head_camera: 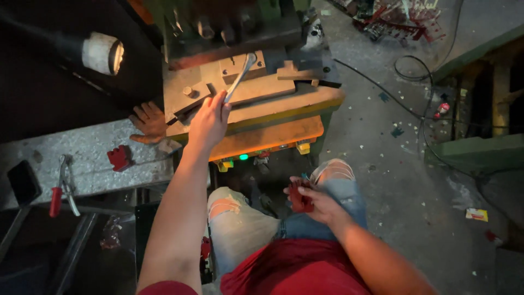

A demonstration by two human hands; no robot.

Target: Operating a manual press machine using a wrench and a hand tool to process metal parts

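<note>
My left hand (210,119) reaches forward to the bed of a press machine (256,90) and grips the lower end of a thin silvery metal tool (240,76). The tool slants up and away across the grey steel die plates. My right hand (322,203) rests on my lap over torn blue jeans, closed around a small bunch of dark red pieces (299,198). The press has an orange front panel (273,136) with a lit green button (243,157) and yellow buttons (303,147).
A grey bench (82,158) at left carries an orange work glove (148,121), a red piece (118,157) and red-handled pliers (60,191). A lamp (103,53) hangs at upper left. Black cables (415,82) and scraps lie on the concrete floor at right.
</note>
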